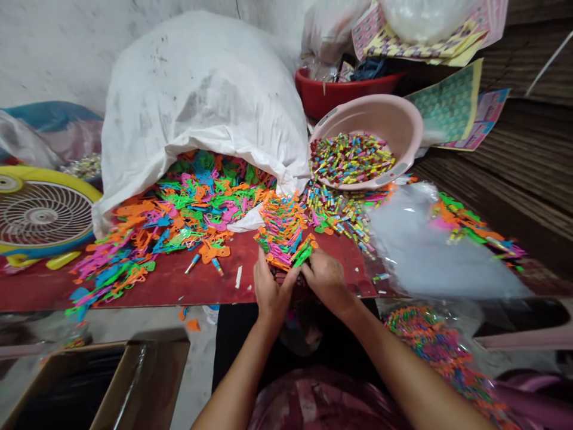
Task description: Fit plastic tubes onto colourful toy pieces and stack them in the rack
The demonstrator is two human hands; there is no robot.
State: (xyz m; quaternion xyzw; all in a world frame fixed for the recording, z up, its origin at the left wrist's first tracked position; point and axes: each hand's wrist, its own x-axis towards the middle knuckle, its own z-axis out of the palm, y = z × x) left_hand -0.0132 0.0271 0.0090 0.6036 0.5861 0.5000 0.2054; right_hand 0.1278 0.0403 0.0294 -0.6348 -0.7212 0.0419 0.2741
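Forearms are reaching up from 6 o'clock. L hand is gripping the near-L end of a tidy row of plastic pcs; R hand is pinching green pcs at its near-R corner. Step prob.: lining pcs up; next move's likely calling for light, even pressure so nothing's fanning out. Loose pcs are lying at 10, white sack is slumping at 11, banded tubes are part-filling a pink basin at 1, clear plastic film is lying at 3.
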